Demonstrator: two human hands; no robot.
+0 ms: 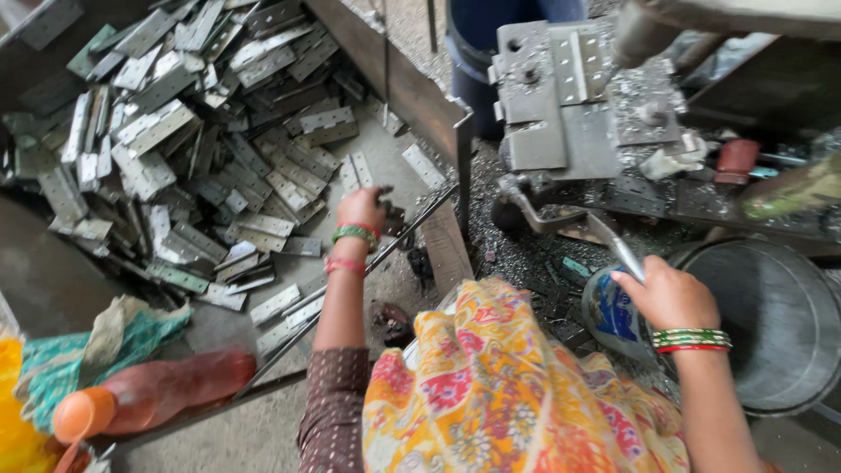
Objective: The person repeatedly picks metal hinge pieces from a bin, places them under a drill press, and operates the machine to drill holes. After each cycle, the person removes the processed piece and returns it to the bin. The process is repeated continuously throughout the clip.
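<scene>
Left hand: reached into the bin, fingers curled on a small dark piece; what is pinched cannot be told.
Right hand: fingers wrapped round the press lever.
Hinge plates: heaped loose in the bin, left of the press.
Risk: skin could be cut by sharp plate edges; fingers could be caught if the lever is pulled early.

an orange-capped bottle of reddish liquid lies at the lower left. just left of it i see a teal cloth. far right of the bottle stands a grey metal bucket, with a small blue-printed tin beside it.
</scene>
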